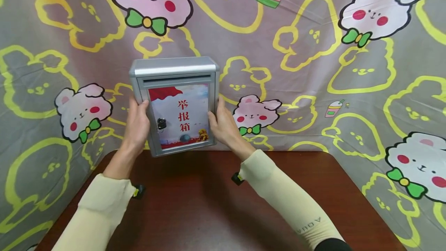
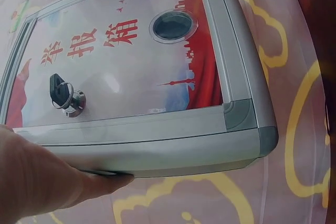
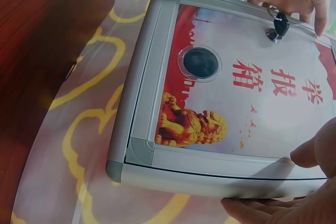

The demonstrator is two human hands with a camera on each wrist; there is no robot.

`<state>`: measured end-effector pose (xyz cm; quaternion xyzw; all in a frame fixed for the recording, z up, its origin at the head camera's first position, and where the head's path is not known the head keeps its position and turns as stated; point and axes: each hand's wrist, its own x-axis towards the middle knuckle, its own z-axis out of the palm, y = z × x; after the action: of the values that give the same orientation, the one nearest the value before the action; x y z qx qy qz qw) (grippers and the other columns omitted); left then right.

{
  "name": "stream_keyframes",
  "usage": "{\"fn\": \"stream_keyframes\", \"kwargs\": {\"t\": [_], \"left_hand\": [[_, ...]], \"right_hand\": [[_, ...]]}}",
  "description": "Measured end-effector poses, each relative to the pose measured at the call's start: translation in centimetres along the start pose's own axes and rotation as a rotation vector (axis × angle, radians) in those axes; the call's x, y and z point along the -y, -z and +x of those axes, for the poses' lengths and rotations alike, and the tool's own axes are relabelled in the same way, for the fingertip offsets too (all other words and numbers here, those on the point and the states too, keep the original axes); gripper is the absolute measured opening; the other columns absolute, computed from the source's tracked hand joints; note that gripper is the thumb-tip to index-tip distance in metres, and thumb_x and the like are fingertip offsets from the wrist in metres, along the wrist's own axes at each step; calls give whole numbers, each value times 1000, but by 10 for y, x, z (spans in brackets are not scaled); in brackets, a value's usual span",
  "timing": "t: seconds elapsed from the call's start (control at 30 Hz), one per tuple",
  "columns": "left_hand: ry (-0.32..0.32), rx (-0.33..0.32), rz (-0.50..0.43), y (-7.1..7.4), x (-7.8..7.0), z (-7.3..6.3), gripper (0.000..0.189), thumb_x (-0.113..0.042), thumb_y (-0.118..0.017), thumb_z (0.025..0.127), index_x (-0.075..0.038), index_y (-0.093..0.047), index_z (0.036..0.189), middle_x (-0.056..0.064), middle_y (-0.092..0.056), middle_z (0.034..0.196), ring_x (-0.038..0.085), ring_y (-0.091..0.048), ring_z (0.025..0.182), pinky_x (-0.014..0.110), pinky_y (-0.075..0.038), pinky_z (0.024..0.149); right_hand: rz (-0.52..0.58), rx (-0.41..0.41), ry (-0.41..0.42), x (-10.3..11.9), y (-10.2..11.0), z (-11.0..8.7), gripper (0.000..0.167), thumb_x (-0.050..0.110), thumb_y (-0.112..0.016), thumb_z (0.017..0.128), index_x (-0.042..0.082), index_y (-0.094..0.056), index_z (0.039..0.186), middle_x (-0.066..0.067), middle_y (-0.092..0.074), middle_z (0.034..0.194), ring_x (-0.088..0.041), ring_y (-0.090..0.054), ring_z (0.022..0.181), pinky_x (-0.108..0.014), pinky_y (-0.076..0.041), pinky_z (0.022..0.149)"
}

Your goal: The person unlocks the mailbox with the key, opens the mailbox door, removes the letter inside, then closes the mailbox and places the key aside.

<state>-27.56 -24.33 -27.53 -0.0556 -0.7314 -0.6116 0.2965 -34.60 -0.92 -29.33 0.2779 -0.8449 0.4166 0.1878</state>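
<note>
Both hands hold up a grey metal letterbox-style box (image 1: 167, 107), its printed front turned to the head camera and slightly tilted. My left hand (image 1: 137, 121) grips the left side, thumb at the front edge and fingers along the side. Opposite it, my right hand (image 1: 224, 125) grips the right side in the same way. A narrow slot (image 1: 177, 78) runs under the rounded top. In the left wrist view, a black-headed key (image 2: 60, 90) on a ring sits in the front lock (image 2: 77, 103). Near the bottom is a round dark window (image 2: 174, 25). Red characters mark the panel.
Beneath the raised box lies a dark reddish-brown table (image 1: 223, 204) with rounded far corners. A patterned cloth (image 1: 306, 119) with cartoon animals hangs behind it and along both sides, close behind the box.
</note>
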Motion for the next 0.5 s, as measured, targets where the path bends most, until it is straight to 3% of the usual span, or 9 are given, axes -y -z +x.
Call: {"fn": "stream_keyframes", "kwargs": {"t": [0.3,0.5], "left_hand": [[-9,30,-19,-20,1,1,48,-24,-27,110,-4,-27,154,13,-38,136,18,-36,121,31,-28,103],[-34,49,-28,-32,-1,4,49,-24,-27,110,-6,-25,156,14,-37,138,20,-35,125,37,-26,109]], "right_hand": [[6,-16,-60,-12,13,-10,67,18,-48,107,-3,-14,161,-27,-39,157,-33,-43,143,-47,-36,119],[-7,-55,-45,-16,25,-12,63,16,-49,107,-1,-18,159,-28,-52,145,-37,-55,130,-50,-43,111]]}}
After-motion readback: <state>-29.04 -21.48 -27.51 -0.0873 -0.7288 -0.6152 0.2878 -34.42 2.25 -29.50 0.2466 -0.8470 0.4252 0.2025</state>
